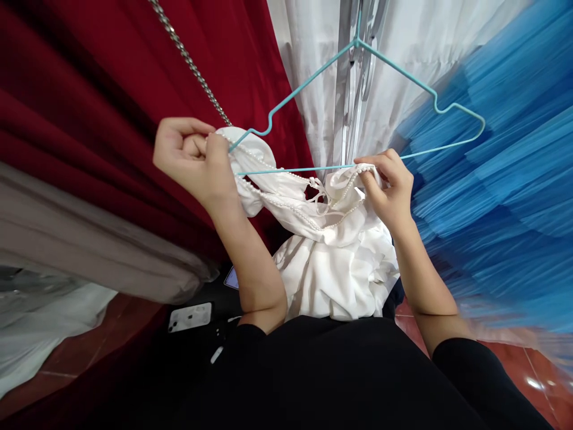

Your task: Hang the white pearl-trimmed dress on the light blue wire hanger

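Note:
A white dress (335, 269) with pearl-beaded edges hangs in folds in front of my body. My left hand (197, 158) is closed on its left shoulder part, where one end of a light blue hanger (308, 82) goes into the cloth. With thumb and fingers, my right hand (387, 182) pinches the beaded edge on the other side, right at the hanger's bottom bar. The hanger's right end sticks out bare past my right hand. Thin white loops show at the middle of the neckline. My left fingertips are partly hidden.
Dark red drapes (250, 65) and a metal chain (192, 65) are at the left. White cloth (308, 48) hangs behind a metal pole (347, 101). Blue tulle (501, 179) fills the right side. A white phone (190, 317) lies on a black surface at lower left.

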`<act>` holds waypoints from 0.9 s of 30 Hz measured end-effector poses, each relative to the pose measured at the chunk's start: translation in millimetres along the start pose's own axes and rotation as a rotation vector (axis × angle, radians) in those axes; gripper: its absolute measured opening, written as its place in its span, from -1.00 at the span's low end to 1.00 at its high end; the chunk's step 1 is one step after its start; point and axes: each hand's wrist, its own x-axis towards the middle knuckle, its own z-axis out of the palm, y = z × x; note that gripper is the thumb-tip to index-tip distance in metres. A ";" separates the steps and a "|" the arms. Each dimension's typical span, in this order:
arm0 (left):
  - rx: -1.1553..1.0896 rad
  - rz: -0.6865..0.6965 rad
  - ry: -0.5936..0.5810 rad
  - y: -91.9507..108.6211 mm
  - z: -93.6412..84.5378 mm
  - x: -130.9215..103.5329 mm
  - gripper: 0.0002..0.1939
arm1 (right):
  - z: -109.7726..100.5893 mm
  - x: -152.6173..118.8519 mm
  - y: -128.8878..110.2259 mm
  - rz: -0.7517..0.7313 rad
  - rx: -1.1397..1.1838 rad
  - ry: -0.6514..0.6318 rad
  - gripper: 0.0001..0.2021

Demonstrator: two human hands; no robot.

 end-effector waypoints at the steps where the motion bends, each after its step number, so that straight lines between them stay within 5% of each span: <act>1: 0.032 0.004 -0.026 3.8 6.9 3.1 -0.57 | 1.3 -0.2 -0.5 -0.008 0.020 0.008 -0.83; 6: 0.114 -0.038 -0.268 17.8 37.4 5.1 -0.62 | 3.0 -0.9 -2.1 -0.011 0.026 0.022 -0.83; 9: -0.043 -0.015 -0.418 27.0 43.8 -3.6 -0.62 | 1.7 -0.9 -1.7 -0.006 0.012 0.017 -0.85; 13: -0.286 0.034 -0.251 46.2 32.6 -36.1 -0.87 | 4.0 -0.7 -1.1 -0.016 0.019 0.025 -0.84; 15: -0.317 -0.189 -0.333 50.0 22.9 -58.8 -0.89 | 5.9 -0.9 -1.2 -0.017 0.017 0.032 -0.83; 17: -0.248 -0.533 -0.643 44.6 16.5 -80.8 -0.67 | 6.9 -1.4 -1.6 -0.011 0.005 0.031 -0.81; 19: -0.161 -0.714 -0.804 32.5 17.6 -99.0 -0.55 | 6.6 -2.1 -2.5 -0.004 -0.004 0.021 -0.81; 23: -0.356 -0.813 -0.594 14.5 37.3 -119.1 -0.49 | 4.8 -3.6 -5.5 0.008 0.005 0.014 -0.84; 27: -0.540 -0.750 -0.428 20.9 49.6 -121.6 -0.61 | 5.8 -6.5 -8.0 0.023 0.011 0.006 -0.77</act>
